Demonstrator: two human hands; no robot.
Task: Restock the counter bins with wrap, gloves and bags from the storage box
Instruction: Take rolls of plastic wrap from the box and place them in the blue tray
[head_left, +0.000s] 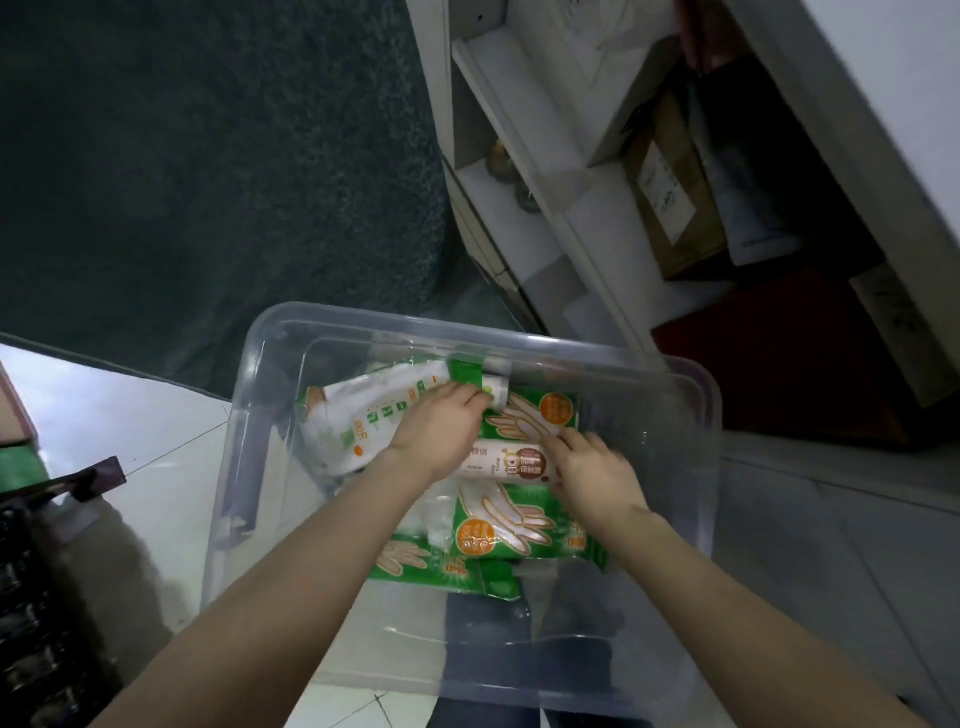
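Reaching in: you lean over the clear storage box (249, 415) on the floor, with both bare forearms down inside it.
Right hand (592, 473): your fingers and thumb curl round one end of the brown-labelled roll (504, 462), which lies crosswise in the middle of the box. Gripping it at the end probably lets you lift it clear of the packs.
Left hand (441, 421): it is palm down over the white pack (348, 426), fingertips bent at the green-labelled roll (496, 389) by the far wall. Whether it pinches the roll or only touches it is unclear.
Glove packs (498, 525): green packs printed with hand outlines lie flat, one beyond the brown-labelled roll and others nearer you.
Supplies: everything visible sits inside the box, and no counter bins are in view.
Surroundings: a white shelf unit (519, 130) stands at upper right, and a dark rug (208, 156) lies beyond the box.
Next, likely: lifting out whatever you hold.
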